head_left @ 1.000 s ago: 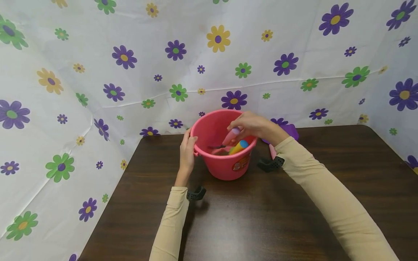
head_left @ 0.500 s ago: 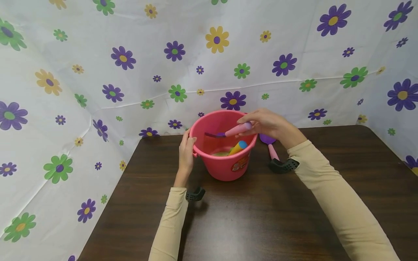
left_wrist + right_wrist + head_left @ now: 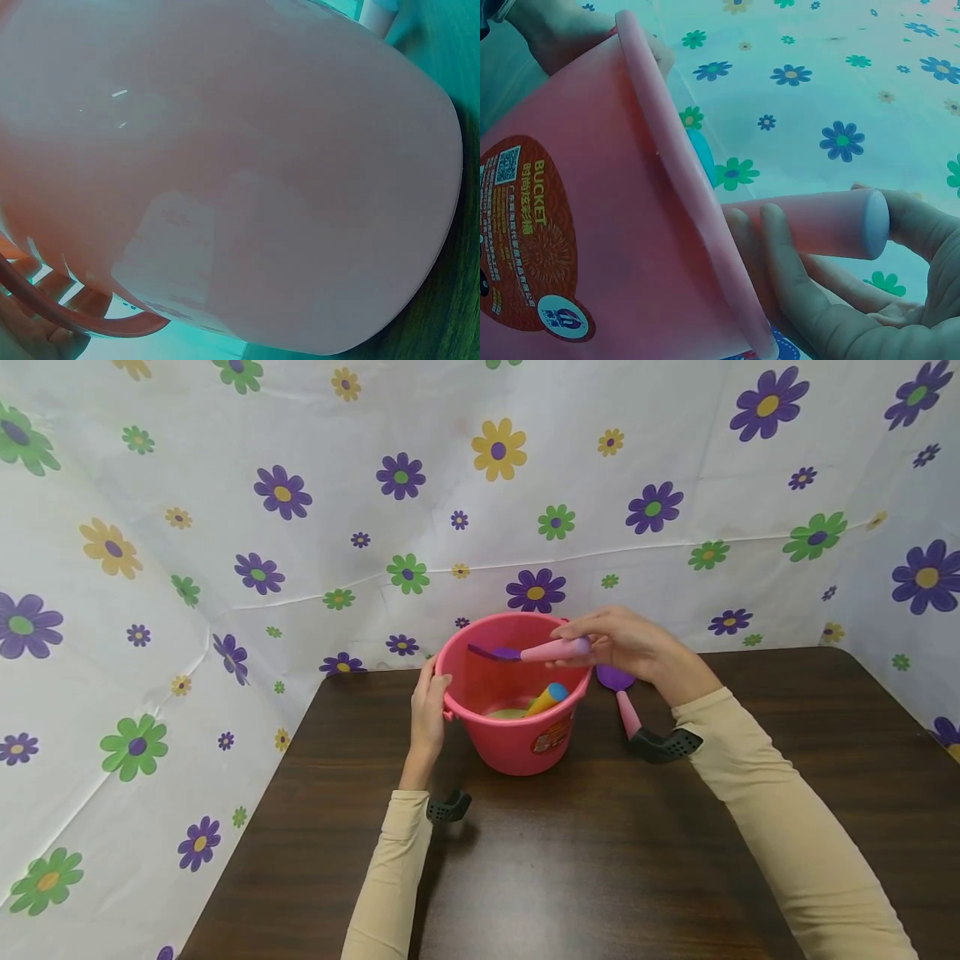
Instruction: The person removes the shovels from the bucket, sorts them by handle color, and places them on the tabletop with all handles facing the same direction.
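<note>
A pink bucket (image 3: pixel 517 739) stands tilted toward me on the table. My left hand (image 3: pixel 429 706) grips its left rim, thumb over the edge; in the left wrist view the bucket's wall (image 3: pixel 300 172) fills most of the picture, and fingers (image 3: pixel 64 296) show behind its curved handle (image 3: pixel 82 322). Over the bucket's mouth my right hand (image 3: pixel 618 647) holds a toy garden tool (image 3: pixel 551 650) by its pink handle. Its purple head points left and shows nearly edge-on. In the right wrist view, fingers and thumb are around that handle (image 3: pixel 825 221), beside the rim.
Inside the bucket lie a yellow cylinder with a blue end (image 3: pixel 546 699) and something pale green (image 3: pixel 507 713). A purple toy shovel with a pink handle (image 3: pixel 628 714) lies on the dark wooden table (image 3: pixel 525 877), right of the bucket. A flowered sheet (image 3: pixel 480 527) hangs behind.
My right hand has risen and moved right, lifting the toy garden tool from deep in the bucket to its mouth and turning it nearly level. The left hand stays on the rim.
</note>
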A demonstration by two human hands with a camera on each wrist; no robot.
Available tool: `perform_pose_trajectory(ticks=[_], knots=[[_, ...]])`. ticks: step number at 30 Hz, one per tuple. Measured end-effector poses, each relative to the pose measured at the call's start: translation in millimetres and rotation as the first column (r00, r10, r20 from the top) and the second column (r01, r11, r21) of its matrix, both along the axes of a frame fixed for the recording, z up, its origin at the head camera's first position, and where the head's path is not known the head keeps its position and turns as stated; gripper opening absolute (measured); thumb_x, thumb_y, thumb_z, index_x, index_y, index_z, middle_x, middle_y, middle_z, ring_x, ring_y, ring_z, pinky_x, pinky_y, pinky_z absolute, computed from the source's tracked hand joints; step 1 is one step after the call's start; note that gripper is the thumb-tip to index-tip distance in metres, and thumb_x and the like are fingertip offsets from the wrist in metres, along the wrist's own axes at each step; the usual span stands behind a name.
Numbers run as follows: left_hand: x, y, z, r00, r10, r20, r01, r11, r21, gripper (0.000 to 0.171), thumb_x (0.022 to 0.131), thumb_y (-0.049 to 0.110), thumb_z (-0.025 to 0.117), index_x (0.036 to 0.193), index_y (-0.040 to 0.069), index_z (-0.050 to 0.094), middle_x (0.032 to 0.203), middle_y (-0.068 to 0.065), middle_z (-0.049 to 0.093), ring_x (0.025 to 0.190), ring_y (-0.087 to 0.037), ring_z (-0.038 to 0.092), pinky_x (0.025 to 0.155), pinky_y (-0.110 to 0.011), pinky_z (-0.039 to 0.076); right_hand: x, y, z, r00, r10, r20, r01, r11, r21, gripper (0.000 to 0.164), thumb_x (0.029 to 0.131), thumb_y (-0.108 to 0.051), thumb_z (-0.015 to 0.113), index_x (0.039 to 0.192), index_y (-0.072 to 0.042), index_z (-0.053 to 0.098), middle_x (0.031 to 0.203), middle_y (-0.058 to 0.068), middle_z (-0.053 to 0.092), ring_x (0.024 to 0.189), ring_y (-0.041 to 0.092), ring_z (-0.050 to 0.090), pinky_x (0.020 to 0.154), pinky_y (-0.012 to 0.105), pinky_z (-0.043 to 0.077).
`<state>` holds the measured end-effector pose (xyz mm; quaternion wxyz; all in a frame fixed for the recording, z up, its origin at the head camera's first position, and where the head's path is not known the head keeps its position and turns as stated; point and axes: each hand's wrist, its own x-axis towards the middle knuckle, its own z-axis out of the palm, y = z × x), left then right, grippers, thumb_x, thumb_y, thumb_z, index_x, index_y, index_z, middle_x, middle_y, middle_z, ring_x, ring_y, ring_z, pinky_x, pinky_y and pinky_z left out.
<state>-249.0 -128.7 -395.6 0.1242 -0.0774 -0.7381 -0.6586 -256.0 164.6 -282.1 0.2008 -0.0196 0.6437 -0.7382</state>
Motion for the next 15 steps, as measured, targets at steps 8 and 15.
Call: perform_pose_trajectory(ticks=[8,15], knots=[[1.0,2.7,0.2,1.0,0.008,0.003,-0.008,1.0,-0.017,0.054,0.099,0.029,0.048,0.151,0.015,0.051,0.1,-0.027,0.059,0.056,-0.009,0.044,0.052,-0.022,0.044,10.1,5.7,2.2,0.996,-0.078,-0.033,0.078,0.997,-0.002,0.015,0.096,-0.011,0.069,0.103,-0.007,0.082,0.132,0.016,0.056,0.106,0.027,0.069,0.094,0.04,0.057],[0.2,2.9,0.9,1.0,0.027,0.013,-0.027,1.0,-0.009,0.054,0.098,0.029,0.048,0.15,0.015,0.053,0.101,-0.029,0.059,0.056,-0.009,0.044,0.052,-0.021,0.043,24.1,13.4,12.1,0.991,-0.087,-0.102,0.091,0.995,0.036,0.045,0.097,-0.008,0.065,0.141,0.001,0.061,0.142,0.014,0.054,0.124,0.031,0.057,0.092,0.036,0.057]])
